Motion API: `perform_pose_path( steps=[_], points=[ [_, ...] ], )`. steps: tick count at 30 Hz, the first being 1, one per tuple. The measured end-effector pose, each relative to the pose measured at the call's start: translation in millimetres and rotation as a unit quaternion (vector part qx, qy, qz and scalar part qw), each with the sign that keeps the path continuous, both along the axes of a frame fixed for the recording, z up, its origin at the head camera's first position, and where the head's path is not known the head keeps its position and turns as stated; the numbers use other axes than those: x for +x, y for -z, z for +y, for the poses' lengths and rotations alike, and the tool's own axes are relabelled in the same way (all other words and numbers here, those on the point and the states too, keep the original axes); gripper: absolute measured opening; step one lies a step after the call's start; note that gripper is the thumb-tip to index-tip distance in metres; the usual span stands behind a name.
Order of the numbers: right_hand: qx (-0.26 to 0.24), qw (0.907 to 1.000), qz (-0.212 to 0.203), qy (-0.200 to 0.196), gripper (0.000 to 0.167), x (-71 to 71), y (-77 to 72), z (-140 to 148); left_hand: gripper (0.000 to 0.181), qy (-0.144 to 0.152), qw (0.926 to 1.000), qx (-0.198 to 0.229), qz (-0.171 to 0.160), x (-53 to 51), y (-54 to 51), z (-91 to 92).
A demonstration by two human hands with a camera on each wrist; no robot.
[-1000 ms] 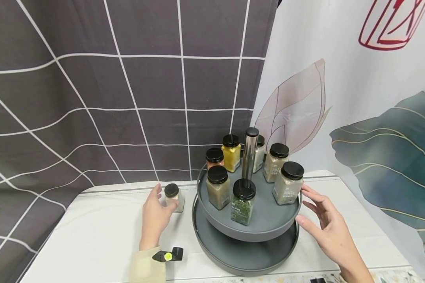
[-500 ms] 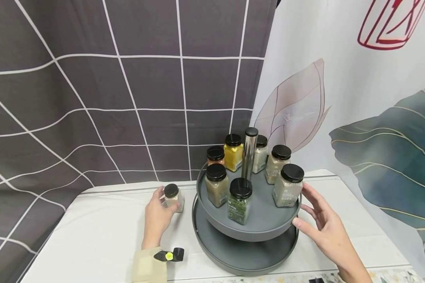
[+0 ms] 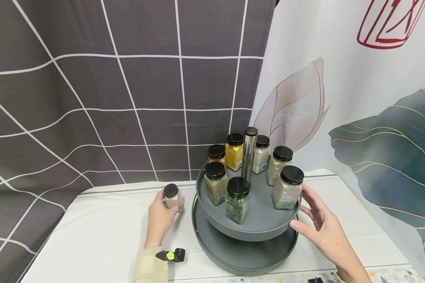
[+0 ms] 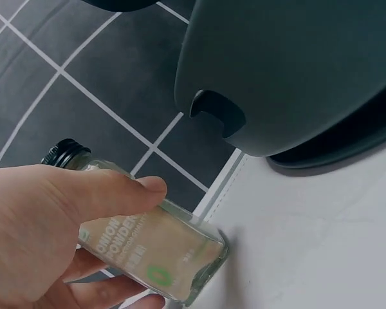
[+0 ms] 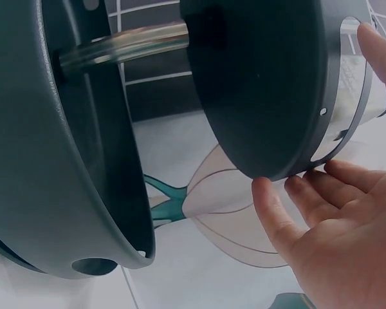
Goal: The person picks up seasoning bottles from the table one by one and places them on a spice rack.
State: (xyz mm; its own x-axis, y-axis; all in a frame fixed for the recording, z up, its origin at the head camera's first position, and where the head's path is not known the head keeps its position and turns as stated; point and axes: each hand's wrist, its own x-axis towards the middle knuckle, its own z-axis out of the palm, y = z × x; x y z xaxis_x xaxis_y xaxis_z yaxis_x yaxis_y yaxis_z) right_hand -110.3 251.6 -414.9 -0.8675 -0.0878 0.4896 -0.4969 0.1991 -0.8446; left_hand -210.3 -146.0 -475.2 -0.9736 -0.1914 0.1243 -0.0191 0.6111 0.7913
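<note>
My left hand [image 3: 160,220] grips a small glass spice jar [image 3: 173,201] with a black lid, which stands on the white tabletop left of a two-tier grey turntable. In the left wrist view the jar [image 4: 154,248] is labelled onion powder, and my thumb lies across it. At the right side my right hand [image 3: 322,232] touches the rim of the upper tier [image 3: 249,235], fingers spread and mostly straight. The right wrist view shows those fingers [image 5: 276,215] against the rim, with the thumb by a cutout. Several spice jars stand on the upper tier, including a green-herb one [image 3: 237,206] in front.
The lower tier [image 3: 248,265] sits beneath the upper one. A metal post [image 3: 249,157] with a black cap rises through the middle. A dark grid-patterned curtain [image 3: 145,98] hangs behind the table [image 3: 102,236], beside a white leaf-print one [image 3: 340,98].
My left fingers have closed around the onion powder jar. The upper tier has turned slightly clockwise seen from above, carrying its jars, while my right hand moved slightly left along its rim.
</note>
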Motion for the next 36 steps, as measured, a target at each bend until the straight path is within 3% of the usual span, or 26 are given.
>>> perform_pose_path(
  steps=[22, 36],
  points=[
    [0.013, 0.9997, -0.019, 0.002, 0.093, 2.2, -2.2, -2.0, 0.07, -0.006, 0.9997, -0.002, 0.023, 1.7, -3.3, -3.6],
    [0.035, 0.999, -0.024, 0.014, 0.093, 3.4, -3.1, -2.3, 0.068, -0.019, 0.9973, 0.016, 0.069, 9.7, -31.9, -6.8]
  ],
)
